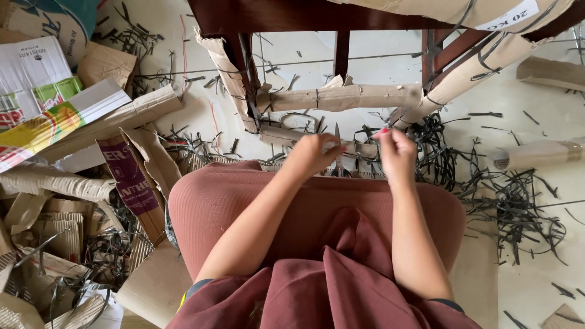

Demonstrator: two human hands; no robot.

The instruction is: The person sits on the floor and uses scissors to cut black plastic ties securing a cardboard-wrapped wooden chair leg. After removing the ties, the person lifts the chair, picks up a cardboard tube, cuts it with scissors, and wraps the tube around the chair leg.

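pale floor (536,122) littered with cardboard scraps (55,225) and black strapping (512,201), left hand (312,155) gripping scissors (338,146), right hand (396,152) pinching a strap end (382,130)

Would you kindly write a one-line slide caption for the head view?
Left hand holds scissors, right hand nearby, over cardboard-wrapped chair rungs amid cut black strapping.

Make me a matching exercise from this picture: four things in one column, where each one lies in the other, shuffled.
Things
1. left hand
2. cut black straps
3. printed cartons
4. cardboard-wrapped rung

Places
A. far left of the floor, stacked flat
B. between the dark wooden legs, above the hands
C. over the knees, at a pair of scissors
D. floor at right, in a loose tangle

Pairs: 1-C, 2-D, 3-A, 4-B
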